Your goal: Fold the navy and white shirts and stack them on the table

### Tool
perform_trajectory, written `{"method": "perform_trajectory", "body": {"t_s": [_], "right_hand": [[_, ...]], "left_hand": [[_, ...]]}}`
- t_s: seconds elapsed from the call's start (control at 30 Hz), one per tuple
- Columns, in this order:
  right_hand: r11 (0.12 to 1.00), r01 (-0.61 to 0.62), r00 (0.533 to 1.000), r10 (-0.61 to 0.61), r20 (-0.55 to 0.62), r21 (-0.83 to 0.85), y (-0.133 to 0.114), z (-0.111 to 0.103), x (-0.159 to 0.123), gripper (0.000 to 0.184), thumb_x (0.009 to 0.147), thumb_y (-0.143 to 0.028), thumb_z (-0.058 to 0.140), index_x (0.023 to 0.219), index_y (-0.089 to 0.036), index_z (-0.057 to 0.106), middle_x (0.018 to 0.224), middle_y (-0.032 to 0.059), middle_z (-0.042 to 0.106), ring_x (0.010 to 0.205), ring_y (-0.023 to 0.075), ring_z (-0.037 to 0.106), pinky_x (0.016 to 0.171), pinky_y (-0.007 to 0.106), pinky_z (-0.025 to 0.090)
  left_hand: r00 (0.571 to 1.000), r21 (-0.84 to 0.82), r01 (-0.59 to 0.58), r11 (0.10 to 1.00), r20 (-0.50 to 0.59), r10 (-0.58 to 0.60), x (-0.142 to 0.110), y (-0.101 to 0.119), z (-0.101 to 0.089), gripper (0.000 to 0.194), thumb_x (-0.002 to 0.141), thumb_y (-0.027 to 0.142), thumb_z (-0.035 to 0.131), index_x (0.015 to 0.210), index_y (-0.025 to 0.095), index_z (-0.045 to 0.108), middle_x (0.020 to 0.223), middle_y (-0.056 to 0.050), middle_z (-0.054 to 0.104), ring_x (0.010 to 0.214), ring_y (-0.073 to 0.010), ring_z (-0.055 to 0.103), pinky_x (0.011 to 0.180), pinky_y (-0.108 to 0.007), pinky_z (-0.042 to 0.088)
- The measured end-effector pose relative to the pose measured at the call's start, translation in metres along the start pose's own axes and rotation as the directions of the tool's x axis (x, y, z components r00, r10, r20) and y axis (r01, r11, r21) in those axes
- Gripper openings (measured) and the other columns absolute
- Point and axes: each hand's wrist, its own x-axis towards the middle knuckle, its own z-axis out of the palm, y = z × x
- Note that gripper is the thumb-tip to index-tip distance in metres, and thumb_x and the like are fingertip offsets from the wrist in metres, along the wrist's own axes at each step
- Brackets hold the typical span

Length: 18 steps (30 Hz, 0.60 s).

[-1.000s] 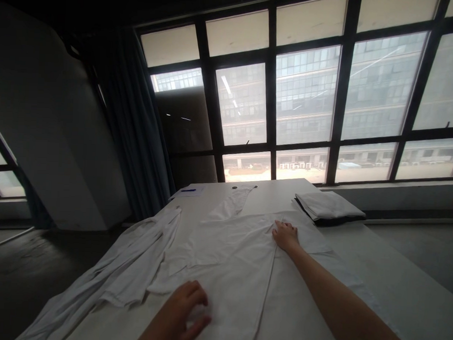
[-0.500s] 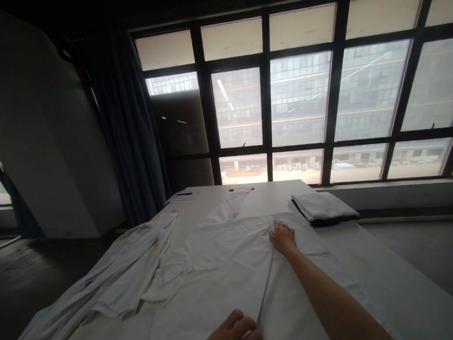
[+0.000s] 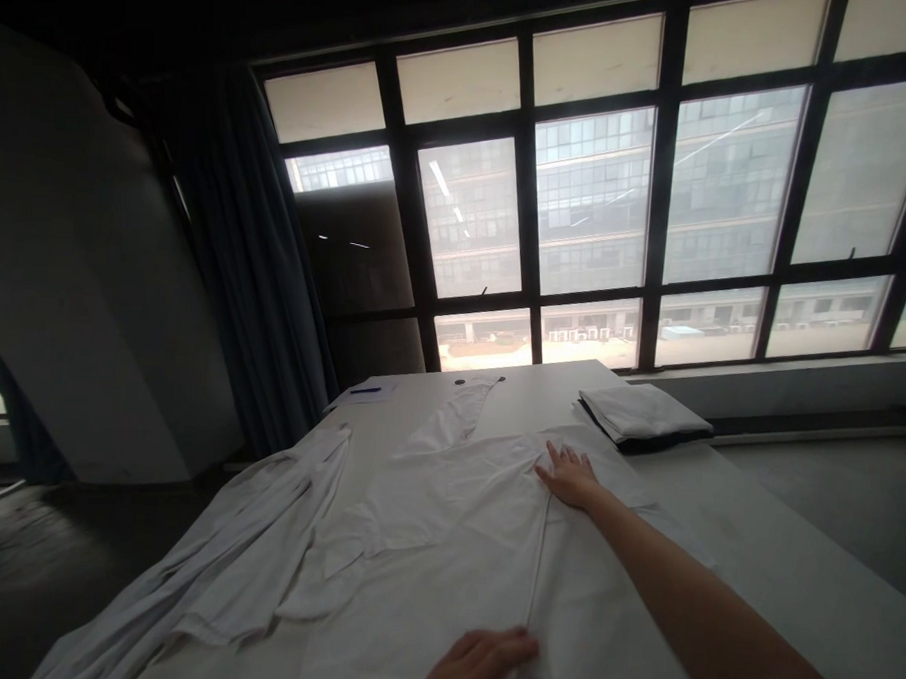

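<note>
Head view is showing a white garment [image 3: 427, 589] lying spread over the table [image 3: 782, 539], beside a rumpled white cloth [image 3: 253, 536]. The right hand [image 3: 567, 477] is resting on its upper part, fingers fanned wide; the left hand [image 3: 480, 666] is lying lower, by its long edge, fingers bent, whether pinching fabric I cannot tell.

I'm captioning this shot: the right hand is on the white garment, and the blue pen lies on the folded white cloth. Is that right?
No: in the head view, the blue pen lies on a pale sheet, not the folded white cloth. The right hand is on the white garment.
</note>
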Motion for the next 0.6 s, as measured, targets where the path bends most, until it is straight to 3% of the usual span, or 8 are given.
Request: {"method": "perform_trajectory", "body": {"t_s": [0.07, 0.13, 0.23, 0.3, 0.37, 0.47, 0.53, 0.6], "right_hand": [[1.000, 0.021, 1.000, -0.021, 0.007, -0.015, 0.009, -0.003, -0.007, 0.088, 0.092, -0.074, 0.023, 0.162, -0.022, 0.009, 0.163, 0.0137, 0.029, 0.153, 0.0292, 0.013, 0.119, 0.054, 0.005], [0.999, 0.015, 1.000, -0.015, 0.005, -0.033, 0.017, -0.007, -0.016, 0.085, 0.092, -0.074, 0.025, 0.161, -0.026, 0.018, 0.164, 0.0120, 0.029, 0.153, 0.0324, 0.014, 0.117, 0.061, 0.004], [0.996, -0.063, 0.997, 0.060, -0.041, -0.060, 0.017, -0.015, -0.029, 0.077, 0.094, -0.069, 0.025, 0.158, -0.026, 0.028, 0.165, 0.0158, 0.024, 0.150, 0.0441, 0.015, 0.108, 0.076, 0.000], [0.994, -0.064, 0.989, 0.052, -0.141, -0.086, 0.006, -0.018, -0.041, 0.071, 0.097, -0.059, 0.029, 0.157, -0.021, 0.031, 0.166, 0.0183, 0.015, 0.150, 0.0465, 0.011, 0.107, 0.077, -0.003], [0.988, 0.110, 0.967, -0.131, -0.218, -0.106, -0.014, -0.017, -0.054, 0.064, 0.098, -0.051, 0.032, 0.155, -0.020, 0.036, 0.167, 0.0164, 0.015, 0.151, 0.0403, 0.011, 0.114, 0.068, -0.004], [0.886, 0.462, 0.878, -0.463, -0.119, -0.037, -0.050, -0.007, -0.069, 0.061, 0.099, -0.055, 0.032, 0.152, -0.026, 0.041, 0.164, 0.0105, 0.028, 0.151, 0.0299, 0.019, 0.120, 0.053, 0.001], [0.859, 0.511, 0.859, -0.511, -0.025, 0.034, -0.066, 0.001, -0.071, 0.069, 0.098, -0.064, 0.030, 0.154, -0.026, 0.038, 0.163, 0.0094, 0.031, 0.151, 0.0292, 0.022, 0.121, 0.051, 0.007], [0.886, 0.461, 0.887, -0.462, 0.010, 0.052, -0.072, 0.006, -0.064, 0.077, 0.095, -0.070, 0.028, 0.157, -0.023, 0.031, 0.165, 0.0105, 0.027, 0.151, 0.0308, 0.021, 0.120, 0.052, 0.010]], "left_hand": [[0.999, 0.074, 0.023, 0.997, 0.027, -0.025, -0.006, -0.011, -0.008, 0.049, 0.102, 0.052, 0.046, 0.146, 0.030, 0.047, 0.145, -0.005, 0.058, 0.131, -0.0197, 0.056, 0.104, -0.028, 0.048], [0.997, 0.142, 0.025, 0.990, 0.073, -0.035, -0.013, -0.021, -0.008, 0.058, 0.101, 0.057, 0.044, 0.152, 0.029, 0.040, 0.151, -0.008, 0.051, 0.138, -0.0249, 0.049, 0.109, -0.035, 0.045], [0.989, 0.184, 0.023, 0.983, 0.139, -0.049, -0.022, -0.028, 0.004, 0.065, 0.100, 0.059, 0.044, 0.157, 0.032, 0.028, 0.154, -0.009, 0.048, 0.140, -0.0291, 0.046, 0.116, -0.045, 0.035], [0.986, 0.193, 0.028, 0.981, 0.154, -0.058, -0.025, -0.028, 0.015, 0.067, 0.100, 0.058, 0.044, 0.159, 0.034, 0.022, 0.154, -0.009, 0.047, 0.140, -0.0311, 0.045, 0.120, -0.053, 0.026], [0.986, 0.215, 0.029, 0.976, 0.157, -0.064, -0.024, -0.026, 0.023, 0.065, 0.101, 0.056, 0.043, 0.159, 0.035, 0.020, 0.154, -0.010, 0.047, 0.139, -0.0325, 0.046, 0.120, -0.059, 0.019], [0.986, 0.255, 0.015, 0.967, 0.154, -0.056, -0.022, -0.024, 0.026, 0.062, 0.103, 0.052, 0.043, 0.158, 0.035, 0.023, 0.153, -0.010, 0.048, 0.137, -0.0337, 0.048, 0.118, -0.064, 0.018], [0.987, 0.263, 0.013, 0.965, 0.152, -0.055, -0.020, -0.023, 0.023, 0.060, 0.103, 0.050, 0.045, 0.157, 0.036, 0.025, 0.152, -0.010, 0.049, 0.136, -0.0333, 0.049, 0.117, -0.064, 0.023], [0.986, 0.261, 0.006, 0.965, 0.158, -0.049, -0.018, -0.022, 0.020, 0.059, 0.102, 0.051, 0.045, 0.157, 0.035, 0.028, 0.151, -0.010, 0.050, 0.135, -0.0340, 0.050, 0.114, -0.064, 0.030]]}}
